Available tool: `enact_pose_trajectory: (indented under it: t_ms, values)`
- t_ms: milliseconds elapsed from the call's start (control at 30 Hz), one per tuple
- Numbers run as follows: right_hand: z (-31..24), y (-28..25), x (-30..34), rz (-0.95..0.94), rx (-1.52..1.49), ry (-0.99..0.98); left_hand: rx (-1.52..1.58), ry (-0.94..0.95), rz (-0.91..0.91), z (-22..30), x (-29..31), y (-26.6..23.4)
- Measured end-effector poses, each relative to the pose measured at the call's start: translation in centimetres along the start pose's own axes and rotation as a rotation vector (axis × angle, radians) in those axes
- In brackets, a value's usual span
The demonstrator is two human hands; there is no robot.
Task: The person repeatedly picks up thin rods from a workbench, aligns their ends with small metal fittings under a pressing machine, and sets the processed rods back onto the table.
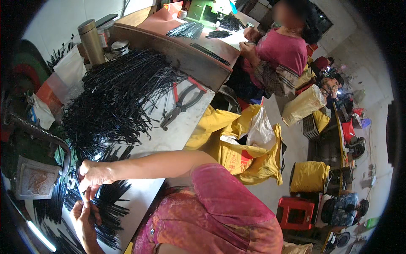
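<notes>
My right hand (94, 175) reaches across the table beside a small machine, its fingers closed in a pinch. Just below it, my left hand (84, 218) has thumb and fingers pressed together, almost touching the right fingertips. Whatever thin piece lies between the fingers is too small to make out. Around and under both hands lie bundles of slim black rod-like pieces (111, 226). A much larger tangled heap of thin black pieces (114, 93) rises beyond my right hand. Pliers with red and dark handles (184, 101) rest beside that heap.
The machine's bent metal arm (63, 148) and a grey square tray (39, 178) stand at the left, near a lit tube lamp (41, 236). A gold flask (91, 42) stands behind the heap. Yellow sacks (237, 156) and a red stool (295, 213) are rightward. Co-workers (281, 55) sit beyond.
</notes>
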State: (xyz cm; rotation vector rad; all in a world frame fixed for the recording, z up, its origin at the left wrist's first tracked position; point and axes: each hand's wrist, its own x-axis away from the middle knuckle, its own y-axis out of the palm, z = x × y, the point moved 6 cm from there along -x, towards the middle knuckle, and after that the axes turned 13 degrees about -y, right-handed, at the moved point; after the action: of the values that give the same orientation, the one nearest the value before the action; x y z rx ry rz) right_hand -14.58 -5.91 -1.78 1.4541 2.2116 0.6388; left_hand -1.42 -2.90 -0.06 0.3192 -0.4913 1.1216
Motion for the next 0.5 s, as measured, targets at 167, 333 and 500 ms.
enact_pose_trajectory:
  t_ms: [167,333,500]
  values:
    - [0.0,-0.2,0.4,-0.021,0.008,0.056,-0.163,-0.031,-0.028,0.5,0.1,-0.2]
    - [-0.4,-1.3,-0.4,0.119,-0.178,0.041,-0.513,0.308,0.260,2.8,0.3,0.0]
    - [-1.0,-4.7,-1.9,0.470,-0.187,-0.123,-0.531,0.589,0.474,3.3,1.5,0.8]
